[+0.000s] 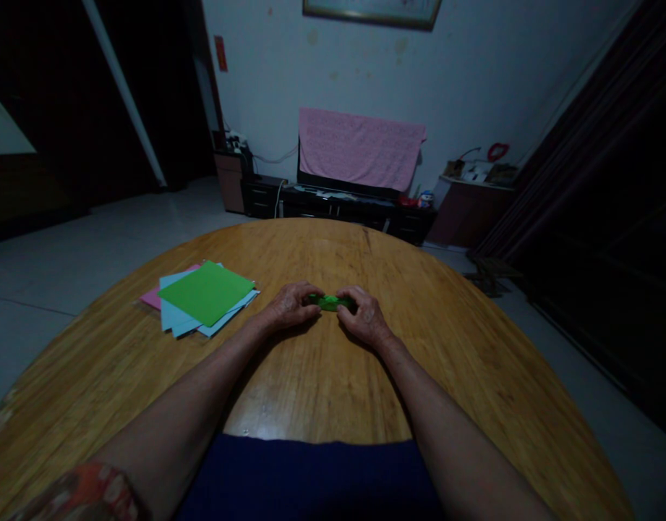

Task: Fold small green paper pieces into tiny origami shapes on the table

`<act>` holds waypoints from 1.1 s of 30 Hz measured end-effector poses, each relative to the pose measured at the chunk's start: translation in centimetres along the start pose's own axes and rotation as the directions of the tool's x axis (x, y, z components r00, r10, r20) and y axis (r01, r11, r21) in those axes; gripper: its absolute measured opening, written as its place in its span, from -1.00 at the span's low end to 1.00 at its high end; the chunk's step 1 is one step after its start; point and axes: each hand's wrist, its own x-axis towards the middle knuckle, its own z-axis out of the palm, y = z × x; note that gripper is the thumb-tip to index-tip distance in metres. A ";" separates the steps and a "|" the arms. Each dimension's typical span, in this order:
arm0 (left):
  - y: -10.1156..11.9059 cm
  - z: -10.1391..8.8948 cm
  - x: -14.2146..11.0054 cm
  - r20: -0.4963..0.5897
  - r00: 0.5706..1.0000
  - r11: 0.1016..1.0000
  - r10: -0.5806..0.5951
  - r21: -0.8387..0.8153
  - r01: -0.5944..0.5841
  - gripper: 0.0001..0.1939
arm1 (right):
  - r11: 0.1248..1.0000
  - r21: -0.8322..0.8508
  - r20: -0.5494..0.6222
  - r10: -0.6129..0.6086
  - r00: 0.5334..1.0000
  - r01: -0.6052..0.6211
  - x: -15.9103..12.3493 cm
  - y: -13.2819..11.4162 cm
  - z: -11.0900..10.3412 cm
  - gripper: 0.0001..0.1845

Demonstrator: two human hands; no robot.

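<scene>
At the middle of a round wooden tabletop [322,383], well in from its near edge, a person's two forearms reach forward from dark blue clothing [305,477]. Beyond the far edge, a black low TV cabinet [333,210] stands against the wall, with a pink towel [361,148] draped over a screen on top of it. Toward the left side of the tabletop, just beside the left hand, lies a loose stack of square paper sheets: a bright green sheet [206,292] on top, pale blue sheets [173,318] beneath it, and a pink sheet [151,297] showing at the far-left corner. Between the hands sits a small folded strip of green paper [329,302], low on the wood. The curled fingers of the left hand [290,305] close on its left end, and those of the right hand [365,315] close on its right end, so both hands pinch it with much of it hidden. It should be light and thin, stiff along its folds but easily crushed, so the folded ends are the places to hold it, with gentle fingertip pressure.
</scene>
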 end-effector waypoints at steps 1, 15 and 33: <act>0.1 0.0 0.0 0.002 1.000 1.000 -0.008 0.001 0.008 -0.63 | 1.000 -0.003 -0.002 0.002 1.000 -0.002 0.0 0.0 0.0 -0.80; 0.3 -0.2 0.0 -0.011 0.999 0.997 -0.048 0.059 0.048 -0.53 | 0.995 0.039 -0.050 0.092 0.995 -0.090 0.1 1.5 -0.1 -0.71; 0.7 0.7 0.3 -0.067 0.998 1.000 -0.001 -0.015 0.000 -0.95 | 0.997 -0.029 0.051 0.069 0.996 -0.068 -0.1 0.9 0.0 -0.62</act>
